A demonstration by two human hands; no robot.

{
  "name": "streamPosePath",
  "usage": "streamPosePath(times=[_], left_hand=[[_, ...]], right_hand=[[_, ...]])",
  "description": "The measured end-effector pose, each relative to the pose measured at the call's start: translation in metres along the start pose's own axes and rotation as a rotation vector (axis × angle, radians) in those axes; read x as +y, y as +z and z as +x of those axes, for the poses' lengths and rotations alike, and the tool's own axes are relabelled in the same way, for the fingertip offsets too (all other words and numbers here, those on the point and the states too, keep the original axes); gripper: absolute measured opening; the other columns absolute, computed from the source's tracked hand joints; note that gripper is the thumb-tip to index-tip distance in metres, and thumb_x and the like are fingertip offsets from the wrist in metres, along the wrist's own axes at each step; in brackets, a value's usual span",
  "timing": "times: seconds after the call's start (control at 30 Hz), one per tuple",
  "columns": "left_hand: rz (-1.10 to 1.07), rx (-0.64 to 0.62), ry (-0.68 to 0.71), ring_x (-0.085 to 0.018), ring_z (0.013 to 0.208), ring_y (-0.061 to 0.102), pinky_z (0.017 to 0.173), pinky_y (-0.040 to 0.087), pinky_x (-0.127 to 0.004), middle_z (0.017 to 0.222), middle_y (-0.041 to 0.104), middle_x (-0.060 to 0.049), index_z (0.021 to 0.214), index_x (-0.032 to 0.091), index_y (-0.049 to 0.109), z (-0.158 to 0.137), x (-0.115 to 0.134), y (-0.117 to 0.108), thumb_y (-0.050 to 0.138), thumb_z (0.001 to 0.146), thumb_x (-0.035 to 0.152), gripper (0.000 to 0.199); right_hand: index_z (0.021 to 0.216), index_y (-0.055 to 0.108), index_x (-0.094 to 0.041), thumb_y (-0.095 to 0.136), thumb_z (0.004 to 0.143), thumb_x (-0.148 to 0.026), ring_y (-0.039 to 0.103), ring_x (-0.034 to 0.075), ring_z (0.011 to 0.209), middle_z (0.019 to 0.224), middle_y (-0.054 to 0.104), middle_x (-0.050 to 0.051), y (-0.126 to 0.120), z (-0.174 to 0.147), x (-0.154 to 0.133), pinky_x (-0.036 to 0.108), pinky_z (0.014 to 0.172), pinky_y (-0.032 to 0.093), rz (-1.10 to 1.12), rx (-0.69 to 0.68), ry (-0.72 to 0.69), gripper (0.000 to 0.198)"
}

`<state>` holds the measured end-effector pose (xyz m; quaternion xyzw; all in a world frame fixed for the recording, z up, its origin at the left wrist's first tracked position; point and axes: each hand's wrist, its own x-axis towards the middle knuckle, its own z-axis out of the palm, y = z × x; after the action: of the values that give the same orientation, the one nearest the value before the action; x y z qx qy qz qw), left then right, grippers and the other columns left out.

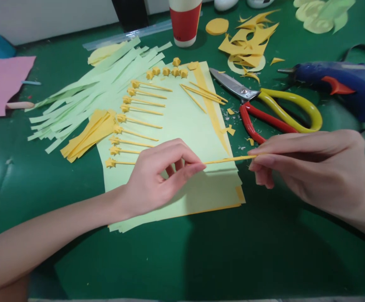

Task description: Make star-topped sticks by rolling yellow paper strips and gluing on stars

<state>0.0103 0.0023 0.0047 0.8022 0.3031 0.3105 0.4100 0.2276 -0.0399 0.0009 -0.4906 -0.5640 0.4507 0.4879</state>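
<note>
A thin yellow paper stick (228,160) stretches between my two hands, above the pale green paper sheets (182,197). My left hand (166,170) pinches its left end between thumb and forefinger. At the other end, my right hand (314,167) grips it with thumb and fingertips. Beyond my left hand lies a column of yellow paper stars on thin stems (141,112). Several loose yellow stars (166,71) sit near the sheets' far edge. A few bare yellow sticks (204,95) rest to their right.
Scissors (248,90) with red and yellow handles and a blue glue gun (336,79) lie at the right. Pale green strips (107,79) and yellow strips (89,136) are at the left. A red and white cup (186,23) stands behind, beside yellow paper scraps (251,40).
</note>
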Motion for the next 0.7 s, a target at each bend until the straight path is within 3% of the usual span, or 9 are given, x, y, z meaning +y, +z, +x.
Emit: streamPosePath(times=[0.17, 0.33, 0.5, 0.63, 0.7], left_hand=[[0.047, 0.013, 0.053, -0.009, 0.05, 0.047, 0.044, 0.035, -0.021, 0.056, 0.054, 0.001, 0.063, 0.017, 0.054, 0.001, 0.004, -0.001, 0.048, 0.085, 0.016, 0.022], [0.014, -0.023, -0.107, -0.005, 0.042, 0.042, 0.039, 0.032, -0.016, 0.048, 0.05, 0.005, 0.055, 0.016, 0.051, 0.002, 0.011, -0.001, 0.045, 0.083, 0.012, 0.029], [-0.067, -0.083, -0.264, -0.005, 0.039, 0.041, 0.039, 0.034, -0.016, 0.043, 0.044, 0.006, 0.053, 0.016, 0.049, 0.002, 0.013, -0.002, 0.041, 0.088, 0.022, 0.036], [-0.07, -0.079, -0.202, -0.006, 0.042, 0.045, 0.044, 0.038, -0.017, 0.047, 0.047, 0.004, 0.053, 0.015, 0.049, 0.001, 0.008, -0.002, 0.036, 0.09, 0.024, 0.039], [-0.067, -0.046, -0.136, -0.007, 0.047, 0.05, 0.043, 0.041, -0.017, 0.057, 0.056, 0.001, 0.069, 0.014, 0.055, 0.0, 0.003, -0.001, 0.047, 0.086, 0.028, 0.023]], right_hand=[[0.079, 0.072, -0.026, 0.062, 0.072, -0.005, 0.055, 0.008, 0.045, 0.057, 0.063, -0.001, -0.002, 0.0, -0.002, 0.019, 0.035, 0.044, -0.039, -0.072, -0.062, 0.024], [0.086, 0.071, -0.03, 0.063, 0.073, -0.008, 0.055, 0.008, 0.045, 0.056, 0.063, -0.003, -0.002, 0.001, 0.0, 0.019, 0.033, 0.043, -0.117, -0.075, -0.169, 0.027], [0.092, 0.069, -0.035, 0.063, 0.073, -0.008, 0.055, 0.008, 0.048, 0.058, 0.064, -0.004, -0.003, 0.0, 0.001, 0.019, 0.036, 0.044, -0.18, -0.069, -0.231, 0.033], [0.084, 0.071, -0.033, 0.064, 0.073, -0.012, 0.055, 0.008, 0.046, 0.057, 0.063, -0.004, -0.003, 0.0, 0.0, 0.02, 0.035, 0.044, -0.12, -0.021, -0.155, 0.025], [0.079, 0.072, -0.031, 0.065, 0.073, -0.013, 0.054, 0.008, 0.044, 0.056, 0.063, -0.004, -0.002, 0.0, -0.001, 0.02, 0.035, 0.043, -0.078, 0.024, -0.1, 0.02]])
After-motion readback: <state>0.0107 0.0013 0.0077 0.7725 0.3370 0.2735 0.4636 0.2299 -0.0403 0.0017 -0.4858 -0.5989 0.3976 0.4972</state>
